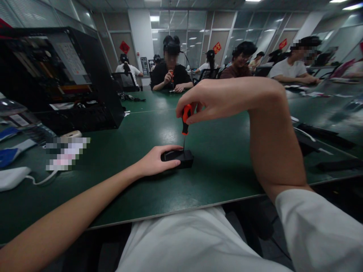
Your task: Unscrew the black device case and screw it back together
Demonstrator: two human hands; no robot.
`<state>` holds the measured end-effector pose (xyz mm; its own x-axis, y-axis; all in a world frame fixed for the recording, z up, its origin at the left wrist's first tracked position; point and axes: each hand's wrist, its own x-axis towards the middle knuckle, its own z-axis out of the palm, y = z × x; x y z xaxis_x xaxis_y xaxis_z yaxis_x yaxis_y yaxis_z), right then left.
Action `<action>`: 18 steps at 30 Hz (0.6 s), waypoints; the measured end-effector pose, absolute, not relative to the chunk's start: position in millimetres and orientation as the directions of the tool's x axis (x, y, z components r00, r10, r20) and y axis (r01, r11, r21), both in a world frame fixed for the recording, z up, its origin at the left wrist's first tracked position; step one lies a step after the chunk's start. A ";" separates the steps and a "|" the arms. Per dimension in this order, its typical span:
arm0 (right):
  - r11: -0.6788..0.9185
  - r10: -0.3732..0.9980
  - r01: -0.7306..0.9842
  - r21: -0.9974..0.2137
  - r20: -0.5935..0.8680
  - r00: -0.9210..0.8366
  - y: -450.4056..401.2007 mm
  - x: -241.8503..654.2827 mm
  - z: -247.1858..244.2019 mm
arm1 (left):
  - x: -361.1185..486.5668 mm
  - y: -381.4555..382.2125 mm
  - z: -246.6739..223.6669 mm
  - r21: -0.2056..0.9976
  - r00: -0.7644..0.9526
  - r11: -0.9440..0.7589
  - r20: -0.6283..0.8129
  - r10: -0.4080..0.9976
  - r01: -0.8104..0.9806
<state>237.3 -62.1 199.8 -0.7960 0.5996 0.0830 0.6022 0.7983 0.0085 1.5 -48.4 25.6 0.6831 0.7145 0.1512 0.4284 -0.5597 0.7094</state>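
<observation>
Head view: you're seated at a green worktop (221, 162), both hands at work near its front edge.
Left hand: your left hand (155, 161) is partly closed around the left end of a black block (186, 160); thumb along the near side, a finger along the far side, its tip just beside the driver shaft.
Right hand: your right hand (195, 104) has its fingers closed on the handle of an orange-and-black screwdriver (186, 115), gripping from above, wrist bent sharply down.
Screwdriver: near upright, slight tilt, shaft pointing down onto the block's top; can't tell if the tip is seated in anything.
Block: flat on the worktop, in front of you, right end sticking out past your left hand. Top detail too dark to read.
Left side: computer case (104, 87) with its internals exposed, standing on the worktop; clear plastic bottle (24, 117) in front of it, white device (13, 178) with a cable nearer you, next to a pixelated item (68, 153).
Right side: dark parts (326, 134) and a white cable (306, 133) past your forearm.
Across: person in black (159, 77) holding an orange-handled driver (171, 76) upright over a small piece at the far edge.
Background: more people seated, red diamond signs (124, 47) on the wall.
</observation>
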 end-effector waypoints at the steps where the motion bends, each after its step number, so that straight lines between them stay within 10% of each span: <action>1: 0.790 0.609 0.612 0.019 0.086 -0.789 -62.4 237.8 201.0 | 1.9 -49.0 25.4 0.714 0.681 -0.559 0.159 0.715 0.421; 18: 0.772 0.628 0.635 -0.001 0.152 -0.763 -63.9 241.5 203.2 | 15.7 -58.3 27.8 0.724 0.503 -0.636 0.458 0.733 0.267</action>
<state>241.5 -63.9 203.2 -0.7631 0.6281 0.1524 0.6353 0.7722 -0.0015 15.7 -58.3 27.8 0.5030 0.7328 0.4582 0.2667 -0.6359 0.7242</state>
